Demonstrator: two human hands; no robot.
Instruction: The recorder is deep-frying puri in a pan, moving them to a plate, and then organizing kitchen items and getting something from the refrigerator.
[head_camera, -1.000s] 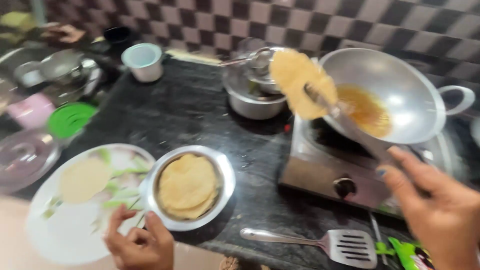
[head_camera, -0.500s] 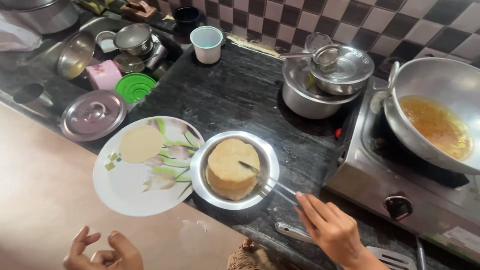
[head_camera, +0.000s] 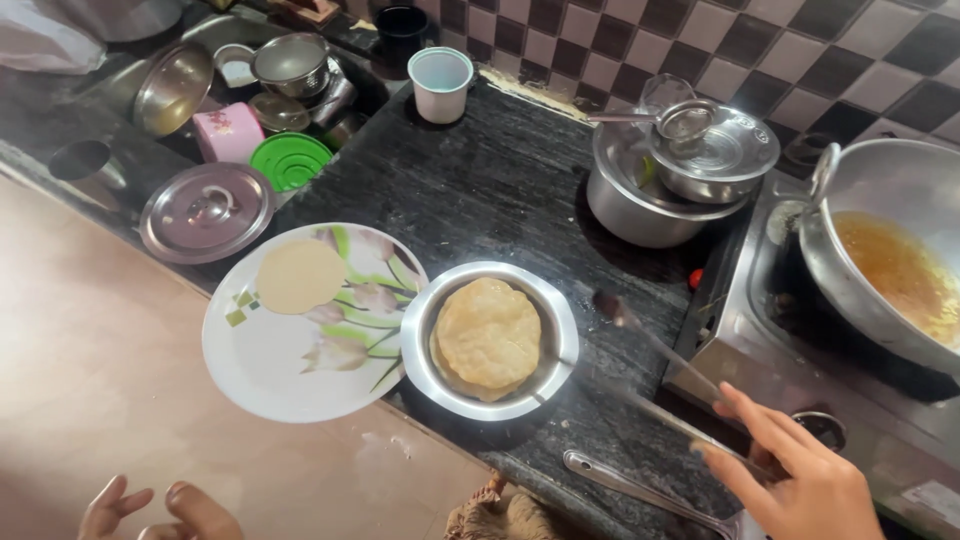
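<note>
— Steel tongs (head_camera: 650, 350), blurred, sit in the right hand (head_camera: 800, 480) at about 5 o'clock; the fingers (head_camera: 760, 425) are closed around the handle end, and the tips reach up toward 10 o'clock, just beside the bowl (head_camera: 555, 335).

— And the bowl?

— Round, steel, near the middle of the dark stone desk (head_camera: 480, 190). Puffed golden puris (head_camera: 488, 335) lie stacked in it. The tongs' tips hang just off its rim at 3 o'clock; I cannot tell if they touch it.

— What's the left hand (head_camera: 160, 512) doing?

— Down at 7 o'clock, only partly in view, fingers loosely spread, holding nothing, well apart from the desk's things.

— What lies beside the bowl?

— At its 9 o'clock a white flowered plate (head_camera: 300, 370) slips slightly under the bowl's rim, with one pale flat raw disc (head_camera: 300, 276) on it. At 10 o'clock from the plate rest a steel lid (head_camera: 207, 212) and a green lid (head_camera: 291, 160).

— And toward the right?

— At 3 o'clock a stove (head_camera: 800, 370) carries a wok (head_camera: 880, 190) of amber oil (head_camera: 900, 270). At 1 o'clock from the bowl stands a steel pot (head_camera: 625, 205) with a lidded vessel (head_camera: 715, 155) and a small strainer (head_camera: 685, 118) piled on it. A white cup (head_camera: 441, 85) stands at 12 o'clock. A spatula handle (head_camera: 640, 490) lies at the desk's near edge, by the right hand.
</note>
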